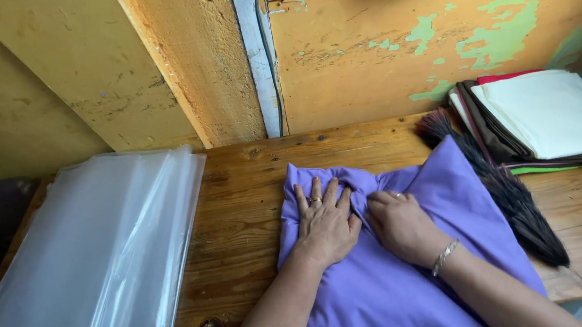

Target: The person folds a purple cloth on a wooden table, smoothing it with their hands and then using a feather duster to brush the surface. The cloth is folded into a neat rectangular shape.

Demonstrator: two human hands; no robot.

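Two hands press a purple cloth point(441, 192) flat.
Left hand point(325, 222) spread open; right hand point(400, 223) pinches the fold at 12 o'clock—keep it tight.

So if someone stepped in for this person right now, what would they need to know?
Left hand: flat, fingers spread, pressing the purple cloth.
Right hand: beside it, fingers curled into a bunched fold of the cloth.
The cloth lies on the wooden table, its far edge gathered in, not yet flat.
Clear plastic bags are stacked to the left; folded cloths are piled at the far right, with a dark broom beside them.
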